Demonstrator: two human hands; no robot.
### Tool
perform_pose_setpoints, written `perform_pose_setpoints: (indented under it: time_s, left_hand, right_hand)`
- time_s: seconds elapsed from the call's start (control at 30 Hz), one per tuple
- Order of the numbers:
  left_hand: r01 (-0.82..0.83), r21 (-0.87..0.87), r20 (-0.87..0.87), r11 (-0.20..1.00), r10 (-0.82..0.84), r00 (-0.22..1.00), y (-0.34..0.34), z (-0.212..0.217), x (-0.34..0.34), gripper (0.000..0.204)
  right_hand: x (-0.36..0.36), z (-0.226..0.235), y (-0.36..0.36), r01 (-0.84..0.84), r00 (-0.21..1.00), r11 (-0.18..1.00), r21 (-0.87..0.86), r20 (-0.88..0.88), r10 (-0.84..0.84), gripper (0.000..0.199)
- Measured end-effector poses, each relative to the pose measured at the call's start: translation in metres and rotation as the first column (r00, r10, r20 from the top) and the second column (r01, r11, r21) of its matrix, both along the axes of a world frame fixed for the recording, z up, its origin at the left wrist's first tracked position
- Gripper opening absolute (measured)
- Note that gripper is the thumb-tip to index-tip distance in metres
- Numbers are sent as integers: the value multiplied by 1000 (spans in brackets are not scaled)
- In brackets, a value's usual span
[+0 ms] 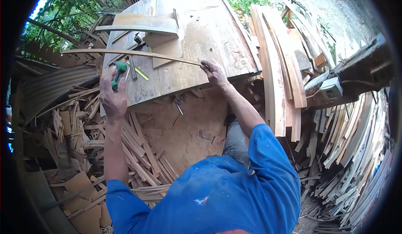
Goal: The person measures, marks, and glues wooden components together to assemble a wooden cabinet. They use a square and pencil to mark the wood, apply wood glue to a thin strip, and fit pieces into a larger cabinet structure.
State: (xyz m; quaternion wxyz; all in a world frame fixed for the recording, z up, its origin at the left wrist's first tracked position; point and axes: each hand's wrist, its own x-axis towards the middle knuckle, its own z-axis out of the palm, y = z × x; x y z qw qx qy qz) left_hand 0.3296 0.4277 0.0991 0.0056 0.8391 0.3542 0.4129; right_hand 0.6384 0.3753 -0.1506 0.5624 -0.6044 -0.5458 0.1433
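My right hand pinches the near right end of a long thin wooden strip. The strip runs left across the worktable, past its left edge. At the table's left side my left hand has its fingers and thumb on either side of a green hand-held tool, apparently gripping it; the exact kind is unclear. A yellow measuring tape and a short dark bar lie right of that tool. Beyond the strip, a curved wooden board rests by a pale flat piece.
Curved planks lean along the table's right side. Stacked offcuts fill the far right, near a beam with a grey electrical box. Wood scraps lie at the left, with sawdust on the ground below the table.
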Motion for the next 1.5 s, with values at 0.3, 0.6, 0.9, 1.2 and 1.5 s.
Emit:
perform_pose_setpoints:
  time_s: [0.3, 0.6, 0.9, 1.2, 1.5]
  left_hand:
    - [-8, 80, -789, 997, 68, 610, 276, -21, 139, 51]
    - [-56, 11, -950, 998, 28, 311, 405, -98, 150, 68]
    - [131, -3, -897, 991, -61, 437, 417, -122, 102, 63]
    - [131, -6, -871, 991, -69, 486, 424, -123, 101, 52]
    - [94, -14, -868, 995, -59, 493, 422, -128, 110, 55]
  right_hand:
    - [76, -70, 270, -35, 999, 998, -49, -22, 34, 17]
    - [91, -132, 386, -262, 964, 962, -73, -62, 258, 20]
    - [64, -114, 392, -268, 963, 961, -72, 16, 269, 19]
    - [63, -128, 374, -158, 984, 986, -61, 70, 162, 31]
    - [71, -123, 380, -163, 986, 980, -111, 28, 167, 33]
